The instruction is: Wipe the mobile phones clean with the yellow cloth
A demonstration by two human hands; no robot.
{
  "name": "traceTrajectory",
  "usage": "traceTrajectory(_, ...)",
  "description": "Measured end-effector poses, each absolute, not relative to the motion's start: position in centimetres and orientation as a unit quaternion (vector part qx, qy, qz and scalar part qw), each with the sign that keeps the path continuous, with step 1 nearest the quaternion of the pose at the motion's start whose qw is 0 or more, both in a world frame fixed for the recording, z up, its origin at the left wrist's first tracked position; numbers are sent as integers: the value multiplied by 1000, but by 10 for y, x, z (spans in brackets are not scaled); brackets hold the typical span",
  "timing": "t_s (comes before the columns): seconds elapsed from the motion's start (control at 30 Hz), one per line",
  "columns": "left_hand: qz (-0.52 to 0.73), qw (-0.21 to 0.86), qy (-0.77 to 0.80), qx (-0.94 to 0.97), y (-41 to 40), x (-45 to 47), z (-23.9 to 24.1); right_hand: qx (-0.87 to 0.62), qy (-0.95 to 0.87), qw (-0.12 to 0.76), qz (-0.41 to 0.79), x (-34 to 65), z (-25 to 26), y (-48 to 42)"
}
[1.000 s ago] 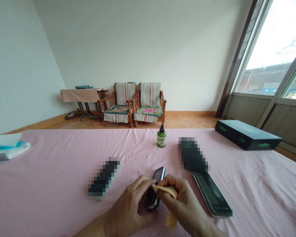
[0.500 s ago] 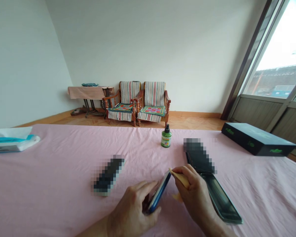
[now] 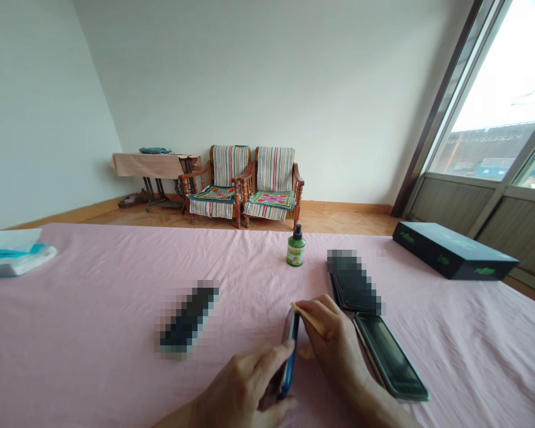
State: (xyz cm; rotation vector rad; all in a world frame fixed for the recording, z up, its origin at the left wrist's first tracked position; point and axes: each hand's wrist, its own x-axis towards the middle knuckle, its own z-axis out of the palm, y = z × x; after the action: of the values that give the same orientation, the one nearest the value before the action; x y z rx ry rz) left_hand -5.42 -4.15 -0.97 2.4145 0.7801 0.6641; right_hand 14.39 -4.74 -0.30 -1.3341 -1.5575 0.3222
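Note:
My left hand (image 3: 245, 380) grips a blue-edged phone (image 3: 290, 356), fingers on one side and thumb on the other, so the phone stands tilted on its edge. A folded yellow cloth (image 3: 312, 323) is pinched in my right hand (image 3: 339, 348), its tip touching the phone's upper corner. Part of the cloth hangs below that hand. To the left lies a dark phone (image 3: 189, 318), blurred by pixels. Beyond my right hand rests another dark phone (image 3: 356, 284), partly pixelated, and nearer me a glossy phone (image 3: 395, 356) with a pale green edge.
A green spray bottle (image 3: 296, 249) with a black top stands on the pink cloth (image 3: 93, 333). At the far right sits a black box (image 3: 450, 252), and at the far left a tissue pack (image 3: 18, 258). Two wooden chairs (image 3: 270, 199) stand by the wall.
The phone in my left hand has turned more upright. My right hand and the cloth stay at its upper corner. The whole view has shifted slightly, with things appearing further left.

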Motion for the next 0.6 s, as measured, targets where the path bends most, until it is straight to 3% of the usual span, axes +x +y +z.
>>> traceTrajectory(0.33, 213, 238, 292, 901, -40, -51, 2, -506, -696, 492, 131, 121, -1, -67)
traceTrajectory(0.6, 232, 227, 296, 898, -42, -51, -5, -565, -669, 467, 122, 138, 14, -31)
